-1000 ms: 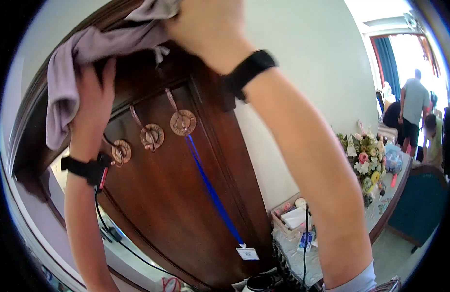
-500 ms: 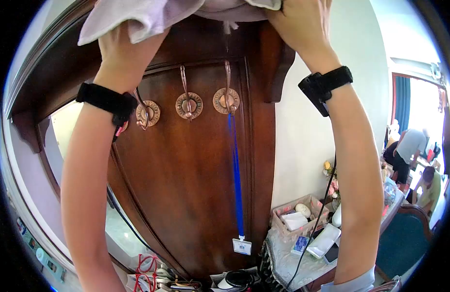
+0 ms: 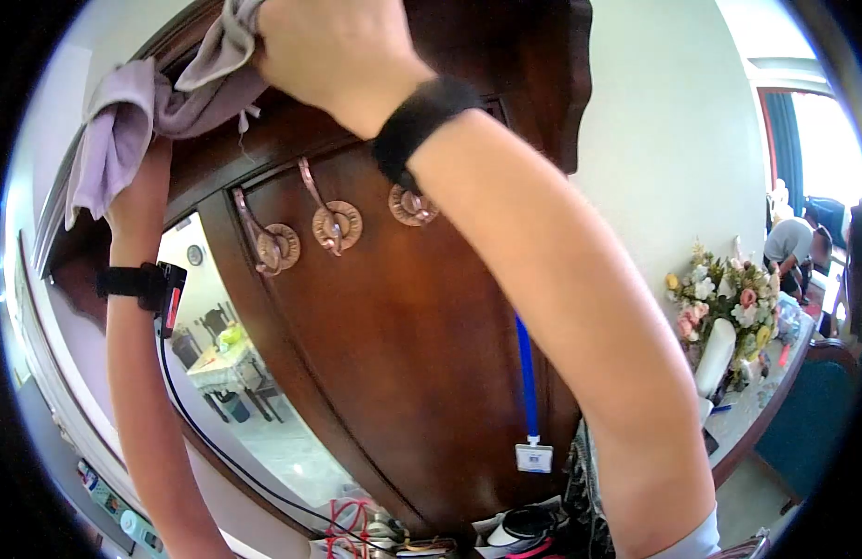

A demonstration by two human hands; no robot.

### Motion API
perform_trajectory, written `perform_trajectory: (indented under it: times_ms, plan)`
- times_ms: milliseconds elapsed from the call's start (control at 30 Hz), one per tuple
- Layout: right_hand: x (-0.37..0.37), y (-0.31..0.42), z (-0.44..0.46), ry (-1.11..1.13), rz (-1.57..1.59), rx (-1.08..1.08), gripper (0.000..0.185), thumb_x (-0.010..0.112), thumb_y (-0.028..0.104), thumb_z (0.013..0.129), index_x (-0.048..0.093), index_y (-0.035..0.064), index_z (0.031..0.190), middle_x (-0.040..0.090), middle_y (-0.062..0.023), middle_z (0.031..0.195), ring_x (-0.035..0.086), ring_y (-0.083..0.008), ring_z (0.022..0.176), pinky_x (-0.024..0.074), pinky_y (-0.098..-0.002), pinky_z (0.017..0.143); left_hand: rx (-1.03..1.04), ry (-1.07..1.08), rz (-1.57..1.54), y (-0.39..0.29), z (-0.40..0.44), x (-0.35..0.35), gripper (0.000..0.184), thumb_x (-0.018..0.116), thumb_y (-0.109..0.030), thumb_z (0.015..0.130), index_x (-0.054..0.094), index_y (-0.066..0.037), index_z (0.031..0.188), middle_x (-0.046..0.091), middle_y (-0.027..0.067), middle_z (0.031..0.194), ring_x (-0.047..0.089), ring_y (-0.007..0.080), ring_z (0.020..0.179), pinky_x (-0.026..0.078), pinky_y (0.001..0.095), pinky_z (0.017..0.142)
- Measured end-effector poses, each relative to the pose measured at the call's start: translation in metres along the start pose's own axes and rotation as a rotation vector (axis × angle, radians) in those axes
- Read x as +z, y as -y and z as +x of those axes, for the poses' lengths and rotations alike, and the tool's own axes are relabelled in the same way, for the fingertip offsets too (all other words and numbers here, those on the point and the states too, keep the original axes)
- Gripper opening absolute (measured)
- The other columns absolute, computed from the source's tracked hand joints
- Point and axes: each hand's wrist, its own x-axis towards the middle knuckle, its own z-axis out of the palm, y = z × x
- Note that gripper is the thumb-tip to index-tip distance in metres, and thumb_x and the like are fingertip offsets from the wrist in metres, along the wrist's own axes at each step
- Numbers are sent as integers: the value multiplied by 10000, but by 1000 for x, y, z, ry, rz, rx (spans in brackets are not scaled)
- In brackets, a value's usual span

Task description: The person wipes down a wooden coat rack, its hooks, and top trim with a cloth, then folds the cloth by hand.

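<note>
A lilac-grey cloth (image 3: 123, 130) is stretched along the top of a dark wooden coat rack (image 3: 403, 326), with loose threads hanging from its lower edge. My right hand (image 3: 333, 61) grips the cloth's right end near the top of the view. At the upper left, my left hand (image 3: 137, 200) holds the other end, its fingers mostly hidden under the folds. Both wrists wear black straps. Below the hands are a copper hook (image 3: 272, 244) and a second copper hook (image 3: 336, 226); a third hook (image 3: 410, 205) is partly behind my right wrist.
A blue lanyard (image 3: 528, 373) with a badge (image 3: 534, 456) hangs on the panel. A mirror (image 3: 291, 447) is at left. On the right, a flower bouquet (image 3: 729, 298) stands on a side table by a green chair (image 3: 808, 419). Another person (image 3: 789, 242) bends over farther back.
Both hands have moved left with the cloth, my right hand crossing in front of the rack. The view has shifted, showing more of the mirror and the bouquet. A second distant person is no longer distinct.
</note>
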Motion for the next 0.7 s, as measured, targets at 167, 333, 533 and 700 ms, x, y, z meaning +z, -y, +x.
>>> perform_trajectory:
  times_ms: [167,333,533,700]
  plan:
    - [21,63,5,91,-90,-6,246,597,276,810,777,196,958,596,-62,1211,446,-293,1214,313,-492,1035,-83,151,87,58,-42,-10,483,653,-132,849,547,-91,1318,571,163,1300,530,349,1200,404,408,1038]
    - [24,83,13,68,-98,-8,192,618,245,796,781,208,891,604,-39,1178,475,-272,1166,339,-455,1027,-253,220,-160,76,-44,-15,527,619,-146,871,481,-79,1375,482,148,1410,420,297,1333,262,378,1137]
    - [-1,11,2,111,-97,-127,106,648,147,790,732,85,807,582,-118,1134,483,-267,1113,379,-400,945,-121,100,-70,11,-17,3,494,650,-141,832,547,-69,1309,567,165,1313,511,335,1229,343,402,1089]
    - [-56,-64,-9,273,-3,-77,65,732,161,731,710,106,757,620,-92,1066,542,-264,1041,421,-418,924,174,11,222,-54,25,13,384,681,-177,839,614,-63,1199,649,122,1180,608,286,1088,463,376,958]
